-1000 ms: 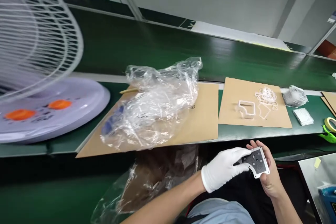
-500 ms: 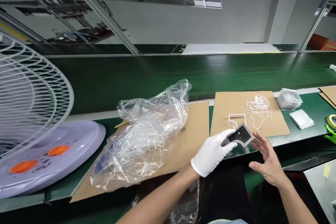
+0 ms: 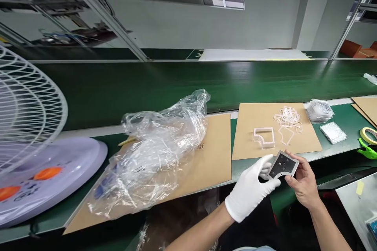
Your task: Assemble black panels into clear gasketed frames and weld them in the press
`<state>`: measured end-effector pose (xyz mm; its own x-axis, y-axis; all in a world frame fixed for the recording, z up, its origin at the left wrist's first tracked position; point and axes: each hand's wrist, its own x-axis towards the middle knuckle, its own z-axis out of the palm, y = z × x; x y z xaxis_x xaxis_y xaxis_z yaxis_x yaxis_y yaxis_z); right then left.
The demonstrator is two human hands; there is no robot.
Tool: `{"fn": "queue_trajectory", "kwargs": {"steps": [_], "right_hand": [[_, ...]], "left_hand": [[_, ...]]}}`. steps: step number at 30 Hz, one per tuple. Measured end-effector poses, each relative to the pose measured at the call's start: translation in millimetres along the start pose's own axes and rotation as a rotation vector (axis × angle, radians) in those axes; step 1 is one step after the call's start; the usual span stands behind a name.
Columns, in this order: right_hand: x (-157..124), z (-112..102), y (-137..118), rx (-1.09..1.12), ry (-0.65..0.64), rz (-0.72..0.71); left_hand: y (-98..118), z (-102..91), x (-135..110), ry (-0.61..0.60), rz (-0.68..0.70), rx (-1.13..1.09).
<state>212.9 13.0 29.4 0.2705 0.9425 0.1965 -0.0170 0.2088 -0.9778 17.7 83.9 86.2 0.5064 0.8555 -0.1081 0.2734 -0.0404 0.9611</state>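
Note:
A small dark plate with a silver rim and a curved notch [image 3: 283,164] is held up in front of the bench, tilted. My left hand [image 3: 250,186], in a white glove, has its fingers and thumb around the plate's left corner. My bare right hand [image 3: 303,182] grips the right edge between thumb and fingers. Just beyond, on a cardboard sheet [image 3: 246,125], stands a clear-white frame [image 3: 264,137] with a similar notched outline. Beside it lie a thin white outline strip [image 3: 286,135] and a tangled heap of white strips [image 3: 288,117].
Crumpled clear plastic [image 3: 153,145] covers another cardboard sheet [image 3: 219,157] on the left. A white fan cage [image 3: 32,102] and its lilac base [image 3: 73,180] stand far left. Bubble-wrap stacks [image 3: 319,110], yellow tape [image 3: 368,135] and a green tool [image 3: 367,150] lie right. A green belt [image 3: 176,78] runs behind.
My right hand has closed on the plate's right edge, where before it was spread beside it. The plate has moved lower and toward me, and the view has shifted slightly right.

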Motion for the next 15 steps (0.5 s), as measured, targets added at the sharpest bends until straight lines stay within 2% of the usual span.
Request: {"fn": "queue_trajectory", "kwargs": {"steps": [5, 9, 12, 15], "right_hand": [[-13, 16, 9, -0.106, -0.006, -0.008], [-4, 28, 10, -0.162, -0.025, -0.003], [19, 27, 8, -0.217, -0.082, 0.006], [55, 16, 13, -0.328, -0.123, 0.017]], "left_hand": [[-5, -12.8, 4, -0.031, 0.164, 0.222], [-18, -38.2, 15, -0.085, 0.341, 0.445], [-24, -64.1, 43, -0.119, 0.481, 0.596], [-21, -87.3, 84, -0.149, 0.569, 0.744]]}}
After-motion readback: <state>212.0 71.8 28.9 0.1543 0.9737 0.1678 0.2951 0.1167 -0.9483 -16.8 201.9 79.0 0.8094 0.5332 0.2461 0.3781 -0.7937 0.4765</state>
